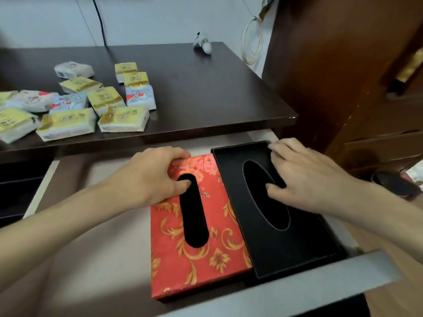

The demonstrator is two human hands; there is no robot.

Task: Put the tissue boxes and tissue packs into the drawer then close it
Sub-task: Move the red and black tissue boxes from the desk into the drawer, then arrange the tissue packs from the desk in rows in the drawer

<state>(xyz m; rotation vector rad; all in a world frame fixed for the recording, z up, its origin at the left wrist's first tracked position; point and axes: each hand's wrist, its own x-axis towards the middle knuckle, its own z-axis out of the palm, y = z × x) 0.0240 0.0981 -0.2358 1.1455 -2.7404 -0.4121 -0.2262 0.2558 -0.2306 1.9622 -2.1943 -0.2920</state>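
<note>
Boxes in drawer [96,179]: left hand [148,175] grips red tissue box [196,252], right hand [306,177] grips black tissue box [293,243], thumbs in slots. Seat both flat & flush w/ right wall, then fetch tissue packs [75,104].

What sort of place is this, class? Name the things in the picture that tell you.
Probably a room in a home, perhaps a bedroom or study. A dark wooden desk holds small tissue packs, an open drawer below it holds two tissue boxes, and a brown wooden door stands at the right.
</note>
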